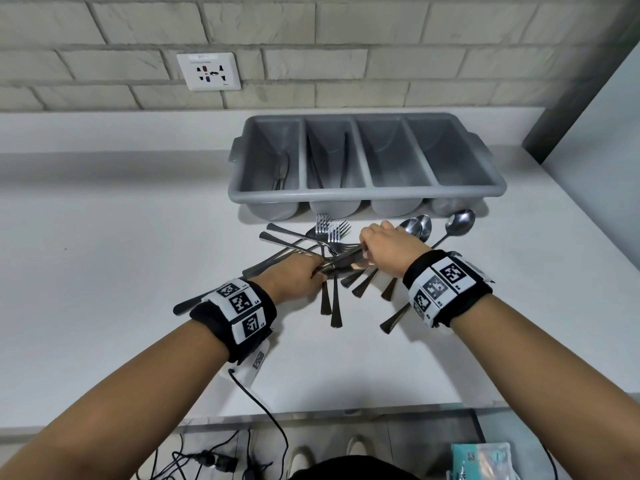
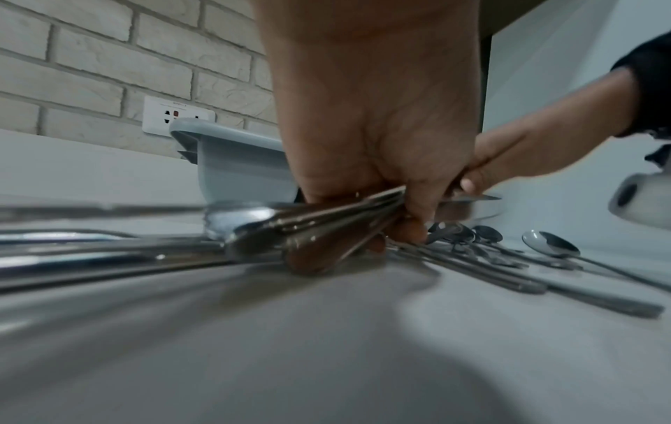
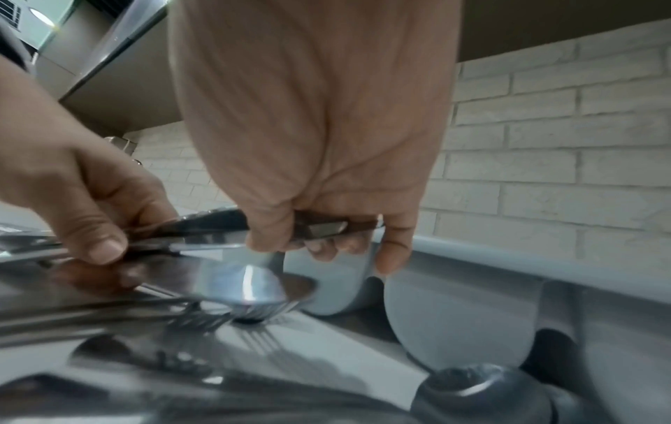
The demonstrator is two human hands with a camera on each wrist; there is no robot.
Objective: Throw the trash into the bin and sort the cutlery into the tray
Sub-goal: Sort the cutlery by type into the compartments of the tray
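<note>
Both hands work one bundle of knives (image 1: 341, 263) just above the desk (image 1: 121, 237). Left hand (image 1: 298, 275) curls round the handles; right hand (image 1: 384, 251) pinches the blade ends, prob. to square them up before loading. Tray (image 1: 367, 195) sits just behind the loose forks (image 1: 329, 230) and spoons (image 1: 415, 226). No bin seen.

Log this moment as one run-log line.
left hand: grips knife bundle | right hand: grips same bundle | tray: some cutlery in two left slots | forks, spoons: on counter
</note>
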